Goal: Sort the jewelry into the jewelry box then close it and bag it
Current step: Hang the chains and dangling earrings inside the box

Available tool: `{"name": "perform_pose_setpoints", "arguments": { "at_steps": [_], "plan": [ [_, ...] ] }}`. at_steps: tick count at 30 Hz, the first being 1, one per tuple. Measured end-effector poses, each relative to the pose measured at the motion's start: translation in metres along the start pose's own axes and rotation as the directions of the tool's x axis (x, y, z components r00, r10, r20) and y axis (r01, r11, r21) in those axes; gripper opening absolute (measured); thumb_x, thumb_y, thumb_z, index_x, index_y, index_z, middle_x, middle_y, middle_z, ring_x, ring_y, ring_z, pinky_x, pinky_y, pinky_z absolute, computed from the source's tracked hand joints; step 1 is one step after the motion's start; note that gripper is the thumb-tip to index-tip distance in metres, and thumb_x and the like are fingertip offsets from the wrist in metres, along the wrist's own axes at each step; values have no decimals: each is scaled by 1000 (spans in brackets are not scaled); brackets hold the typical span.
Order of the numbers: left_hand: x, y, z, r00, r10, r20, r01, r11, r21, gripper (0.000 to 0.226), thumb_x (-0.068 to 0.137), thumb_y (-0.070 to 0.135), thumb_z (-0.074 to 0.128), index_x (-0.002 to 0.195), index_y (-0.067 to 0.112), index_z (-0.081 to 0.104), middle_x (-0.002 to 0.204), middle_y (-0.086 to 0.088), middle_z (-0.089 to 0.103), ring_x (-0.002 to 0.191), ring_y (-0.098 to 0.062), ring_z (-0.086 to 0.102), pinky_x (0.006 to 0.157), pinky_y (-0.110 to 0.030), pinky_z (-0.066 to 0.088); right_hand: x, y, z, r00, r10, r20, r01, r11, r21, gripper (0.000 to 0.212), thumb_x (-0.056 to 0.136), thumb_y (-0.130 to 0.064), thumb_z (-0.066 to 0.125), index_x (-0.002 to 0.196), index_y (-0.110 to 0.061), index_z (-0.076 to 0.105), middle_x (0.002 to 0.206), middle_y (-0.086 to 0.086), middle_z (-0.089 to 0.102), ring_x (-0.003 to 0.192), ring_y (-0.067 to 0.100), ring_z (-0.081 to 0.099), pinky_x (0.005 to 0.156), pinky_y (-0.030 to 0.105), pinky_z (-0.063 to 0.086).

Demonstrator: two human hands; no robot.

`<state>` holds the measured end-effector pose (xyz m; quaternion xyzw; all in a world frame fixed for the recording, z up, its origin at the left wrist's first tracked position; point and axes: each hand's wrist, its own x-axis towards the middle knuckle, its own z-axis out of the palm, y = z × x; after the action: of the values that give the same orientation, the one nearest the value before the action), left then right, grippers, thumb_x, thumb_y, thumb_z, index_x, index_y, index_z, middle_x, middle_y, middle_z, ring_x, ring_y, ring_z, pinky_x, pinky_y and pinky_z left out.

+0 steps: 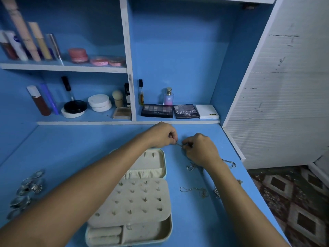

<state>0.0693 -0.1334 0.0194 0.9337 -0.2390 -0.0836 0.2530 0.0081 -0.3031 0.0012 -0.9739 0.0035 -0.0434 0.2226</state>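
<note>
A: Where's the chain point(179, 144)?

B: Above the bench point(195, 220), just past the jewelry box point(161, 162); left hand point(162, 135) and right hand point(200, 148) each pinch an end. I'd keep it taut against tangling.

A: The box?

B: Open; studs point(145, 199) on its panel, rolls bare.

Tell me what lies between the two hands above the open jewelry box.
Head view: a thin chain, pinched at each end by the left hand and right hand, beyond the jewelry box.

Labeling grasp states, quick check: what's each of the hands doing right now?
Left hand: closed, pinching one end of a thin chain.
Right hand: closed, pinching the chain's other end.
</note>
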Motion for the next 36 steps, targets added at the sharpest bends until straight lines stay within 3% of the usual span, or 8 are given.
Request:
{"name": "perform_pose_setpoints", "arguments": {
  "at_steps": [4, 7, 10, 14, 18, 29, 32, 36],
  "plan": [
    [-7, 3, -2, 1000, 0, -27, -3, 997, -82, 5, 92, 17, 67, 89, 20, 70, 81, 12, 61, 71, -4, 54, 54, -7, 38, 1, 0, 2, 1000, -14, 10, 14, 998, 64, 22, 95, -31, 61, 112, -29, 75, 114, 4, 63, 106, 24, 60, 80, 29, 48],
    [-11, 8, -5, 999, 25, -41, -30, 993, -110, 7, 93, 21, 66, 89, 26, 66, 91, 8, 64, 85, -13, 60, 70, -21, 47, 1, -3, 3, 999, -34, -13, 35, 993, 113, 20, 95, -35, 62, 110, -30, 75, 102, 2, 61, 98, 23, 59, 74, 29, 45],
    [-14, 12, -11, 998, 40, -39, -45, 990, -136, 9, 94, 23, 65, 87, 28, 64, 97, 6, 67, 92, -17, 61, 79, -29, 49, 0, -5, 2, 996, -48, -80, 58, 988, 140, 17, 96, -26, 61, 103, -25, 76, 97, 3, 63, 91, 24, 58, 71, 31, 47],
    [-18, 15, -22, 997, 47, -58, -55, 988, -141, 7, 94, 24, 65, 89, 28, 64, 99, 6, 68, 93, -15, 61, 80, -27, 48, -1, -5, 0, 990, -37, -139, 65, 977, 203, 13, 95, -18, 59, 96, -19, 71, 97, 2, 68, 88, 24, 61, 75, 39, 53],
    [-23, 17, -31, 995, 62, -83, -75, 983, -166, 2, 94, 25, 65, 93, 25, 66, 98, 8, 68, 93, -11, 61, 83, -25, 47, -4, -12, -4, 977, -53, -206, 114, 949, 294, 19, 96, -28, 62, 112, -22, 70, 103, -7, 66, 79, 14, 53, 73, 28, 42],
    [-36, 25, -49, 987, 86, -133, -111, 975, -192, 2, 94, 22, 66, 93, 23, 66, 95, 9, 68, 93, -10, 63, 84, -23, 49, -7, -29, -17, 963, -63, -263, 132, 959, 252, 15, 96, -27, 62, 103, -19, 73, 102, -5, 69, 77, 14, 55, 69, 28, 41],
    [-41, 28, -55, 981, 90, -169, -125, 970, -210, 4, 95, 21, 65, 91, 22, 65, 94, 11, 68, 90, -5, 63, 79, -14, 46, -9, -35, -23, 951, -77, -298, 150, 961, 231, 15, 96, -27, 62, 101, -19, 74, 96, -7, 69, 73, 14, 54, 67, 28, 40],
    [-45, 29, -59, 969, 103, -225, -154, 963, -221, 9, 93, 19, 67, 87, 24, 64, 94, 10, 71, 89, -3, 65, 84, -19, 51, -11, -41, -33, 945, -76, -319, 164, 952, 257, 13, 95, -19, 64, 97, -18, 77, 77, -7, 63, 67, 17, 52, 63, 28, 40]
  ]
}}
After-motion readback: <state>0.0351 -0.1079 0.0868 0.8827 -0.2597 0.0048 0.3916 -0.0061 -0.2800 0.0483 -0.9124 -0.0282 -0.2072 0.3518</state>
